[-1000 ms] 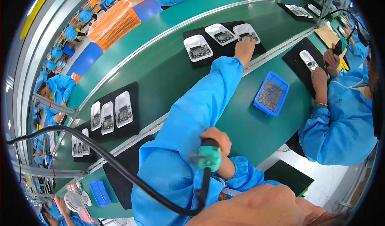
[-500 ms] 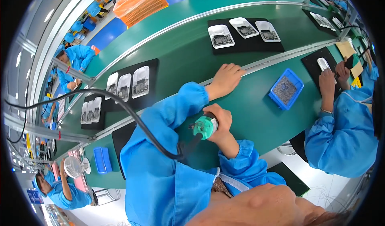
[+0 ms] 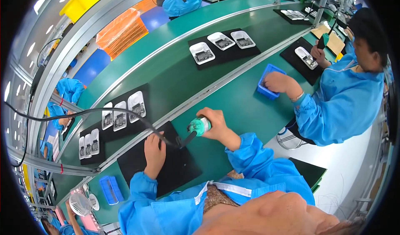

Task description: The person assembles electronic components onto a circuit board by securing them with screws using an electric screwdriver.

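My right hand (image 3: 215, 125) is wrapped round an electric screwdriver (image 3: 201, 127) with a green cap, held above the bench and seen from its cable end. Its tip is hidden below. A black cable (image 3: 125, 110) runs from the cap to the upper left. My left hand (image 3: 154, 153) lies palm down at the far left part of a black mat (image 3: 180, 164), its fingers stretched forward with nothing visible in them. No tray lies on the visible part of this mat.
White trays (image 3: 203, 52) with circuit boards sit on black mats along the green belt (image 3: 175, 68). On the right, a co-worker reaches into a blue bin (image 3: 265, 89) and holds a similar screwdriver (image 3: 323, 41). Left stand a blue tray (image 3: 110, 190) and a white fan (image 3: 80, 204).
My left hand has come back from the far right onto the black mat. The screwdriver in my right hand has shifted slightly left. The co-worker's hand has moved into the blue bin. The view has turned.
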Demonstrator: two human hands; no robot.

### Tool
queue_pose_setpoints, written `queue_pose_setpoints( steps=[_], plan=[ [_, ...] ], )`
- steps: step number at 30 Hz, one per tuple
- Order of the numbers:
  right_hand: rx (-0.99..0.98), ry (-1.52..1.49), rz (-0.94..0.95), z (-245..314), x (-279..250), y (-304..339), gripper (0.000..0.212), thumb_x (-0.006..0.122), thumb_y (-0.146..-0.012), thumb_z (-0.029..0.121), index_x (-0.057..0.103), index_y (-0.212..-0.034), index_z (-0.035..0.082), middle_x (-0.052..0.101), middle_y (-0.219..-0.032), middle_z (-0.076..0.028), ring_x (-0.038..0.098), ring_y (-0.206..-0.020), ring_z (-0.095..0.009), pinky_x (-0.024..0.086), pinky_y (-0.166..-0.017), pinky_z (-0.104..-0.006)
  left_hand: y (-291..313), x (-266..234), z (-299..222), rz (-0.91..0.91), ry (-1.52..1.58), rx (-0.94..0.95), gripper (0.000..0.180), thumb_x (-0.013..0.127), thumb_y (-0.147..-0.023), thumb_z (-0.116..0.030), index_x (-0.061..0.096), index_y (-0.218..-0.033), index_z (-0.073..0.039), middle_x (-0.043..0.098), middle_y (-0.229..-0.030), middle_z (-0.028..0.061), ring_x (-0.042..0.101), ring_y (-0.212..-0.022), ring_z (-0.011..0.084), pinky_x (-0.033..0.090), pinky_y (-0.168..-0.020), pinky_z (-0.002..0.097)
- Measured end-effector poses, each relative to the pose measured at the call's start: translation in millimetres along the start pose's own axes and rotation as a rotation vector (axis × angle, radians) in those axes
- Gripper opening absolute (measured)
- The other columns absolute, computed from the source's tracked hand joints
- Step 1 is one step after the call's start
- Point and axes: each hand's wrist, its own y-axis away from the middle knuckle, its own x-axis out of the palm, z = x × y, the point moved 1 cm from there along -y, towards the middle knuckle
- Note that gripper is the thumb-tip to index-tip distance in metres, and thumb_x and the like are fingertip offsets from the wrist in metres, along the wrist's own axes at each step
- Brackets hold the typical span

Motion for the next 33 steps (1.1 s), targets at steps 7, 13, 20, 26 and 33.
queue_pose_setpoints(
  steps=[7,13,20,26,33],
  plan=[
    [0.031,0.040,0.036,3,8,4,0.043,0.083,-0.060,0.022,0.060,-0.091,0.006,0.063,-0.078,-0.009,0.064,-0.065,-0.027,0.050,-0.057,-0.0330,103,-32,3,-0.061,-0.086,-0.110,0.025,0.061,-0.084,-0.007,0.061,-0.110,-0.004,0.058,-0.105,0.0146,0.056,-0.097,0.0325,0.044,-0.083,0.0397],
    [0.328,-0.367,-0.080,67,63,4,0.042,0.079,-0.068,0.012,0.057,-0.103,0.002,0.062,-0.079,-0.005,0.061,-0.071,-0.013,0.049,-0.067,-0.0278,137,-26,0,-0.031,-0.133,-0.116,0.043,0.064,-0.085,-0.015,0.054,-0.126,-0.004,0.053,-0.129,0.0150,0.046,-0.123,0.0336,0.035,-0.103,0.0426],
    [0.676,-1.002,-0.005,92,147,32,0.014,0.061,-0.085,0.001,0.054,-0.097,0.002,0.056,-0.067,-0.003,0.050,-0.051,-0.009,0.040,-0.047,-0.0229,130,-16,6,-0.033,-0.100,-0.133,0.049,0.064,-0.086,-0.023,0.052,-0.128,-0.003,0.049,-0.134,0.0159,0.043,-0.126,0.0349,0.032,-0.107,0.0436],
    [0.631,-0.943,-0.085,85,148,26,0.022,0.055,-0.092,0.022,0.052,-0.094,0.001,0.049,-0.058,-0.004,0.045,-0.045,-0.012,0.035,-0.043,-0.0245,130,-20,10,-0.068,-0.094,-0.109,0.040,0.060,-0.087,-0.024,0.056,-0.121,-0.002,0.050,-0.131,0.0172,0.043,-0.126,0.0323,0.030,-0.109,0.0445],
    [0.815,-1.153,-0.031,64,143,29,0.031,0.045,-0.096,0.043,0.054,-0.102,0.014,0.046,-0.071,-0.001,0.040,-0.056,-0.012,0.035,-0.054,-0.0276,139,-23,12,-0.147,-0.045,-0.139,0.039,0.063,-0.086,-0.020,0.055,-0.121,-0.003,0.053,-0.127,0.0150,0.047,-0.121,0.0317,0.033,-0.106,0.0443]
  ],
)
